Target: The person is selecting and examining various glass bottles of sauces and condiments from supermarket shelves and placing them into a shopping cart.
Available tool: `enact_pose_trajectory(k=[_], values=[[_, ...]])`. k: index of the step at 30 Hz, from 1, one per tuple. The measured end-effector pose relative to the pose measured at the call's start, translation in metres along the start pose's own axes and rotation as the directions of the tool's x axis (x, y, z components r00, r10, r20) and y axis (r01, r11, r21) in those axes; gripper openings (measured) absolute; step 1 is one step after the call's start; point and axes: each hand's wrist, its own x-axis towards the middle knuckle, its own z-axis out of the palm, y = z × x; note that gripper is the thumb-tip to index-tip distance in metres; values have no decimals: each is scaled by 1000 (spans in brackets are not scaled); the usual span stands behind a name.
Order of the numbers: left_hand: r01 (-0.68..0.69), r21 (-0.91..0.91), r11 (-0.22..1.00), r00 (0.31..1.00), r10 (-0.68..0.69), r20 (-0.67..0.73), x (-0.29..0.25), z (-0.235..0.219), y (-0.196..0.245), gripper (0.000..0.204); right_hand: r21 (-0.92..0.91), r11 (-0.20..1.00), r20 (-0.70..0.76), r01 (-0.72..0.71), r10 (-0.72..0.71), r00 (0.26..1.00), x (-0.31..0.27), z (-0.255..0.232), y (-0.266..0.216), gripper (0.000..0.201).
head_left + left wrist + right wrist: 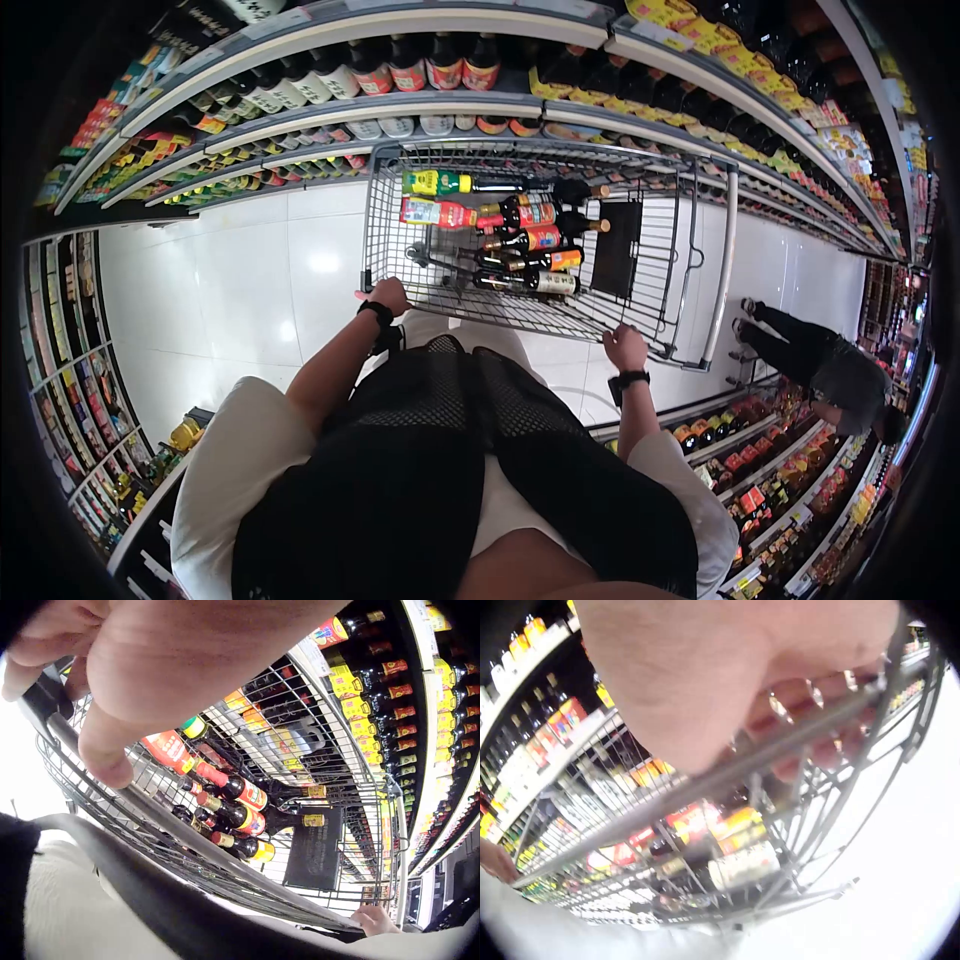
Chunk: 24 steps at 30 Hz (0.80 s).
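My left hand was closed round the near rim of a wire shopping cart, at its left corner, the thumb over the bar. My right hand had hold of the same near rim farther right, fingers curled round the bar, with light showing between them in the right wrist view. The cart stood side-on in front of me, its long handle at the right end. Inside, a yellow-and-green container lay at the far left, with a red-labelled pack just nearer. Right of these, dark bottles lay on their sides in the middle, a black panel beyond them to the right. Beyond the far rim rose shelves lined with bottles; the white tiled floor spread left, and another person in dark clothes stood well apart on the right.
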Motion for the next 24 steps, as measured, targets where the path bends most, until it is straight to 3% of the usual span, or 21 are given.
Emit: enact_pose_trajectory(k=[2,4,5,8,10,12,14,16,18,19,20,21,24], values=[[-74,58,996,997,76,-21,-2,-2,0,41,-69,997,-74,20,-25,997,-1,21,2,33],[-41,-56,998,999,41,-5,-4,-4,-3,37,-217,975,-1,-38,39,999,-7,15,-18,37],[-33,-67,997,999,33,-12,-2,-1,-6,34,-215,970,37,-111,121,992,-4,14,-26,42],[-72,-38,997,995,69,-75,13,17,-16,32,-252,962,39,-109,123,992,-5,15,-28,42],[-146,21,989,986,148,-73,59,54,-39,37,-255,960,28,-111,123,992,-6,17,-29,42],[-98,43,994,994,100,-51,15,17,-21,44,-254,960,19,-116,125,992,-8,20,-30,41],[-160,21,987,987,161,-19,44,38,-36,38,-270,955,45,-123,140,989,-10,19,-33,42],[-85,68,994,996,87,-34,16,20,-25,39,-250,960,70,-129,151,986,-15,17,-38,43],[-159,90,983,987,157,24,24,23,-38,40,-217,965,120,-148,176,977,-19,17,-41,45],[-67,70,995,998,68,-15,-15,-1,-22,38,-209,969,96,-129,152,984,-21,22,-41,45],[-108,108,988,993,113,-46,44,39,-54,35,-201,973,74,-109,127,989,-23,27,-42,46],[-70,40,997,995,72,-63,38,35,-58,34,-188,976,125,-113,138,983,-24,27,-45,48],[59,-41,997,993,-63,-96,-25,10,-50,35,-105,991,164,-84,101,981,-35,31,-52,52]])
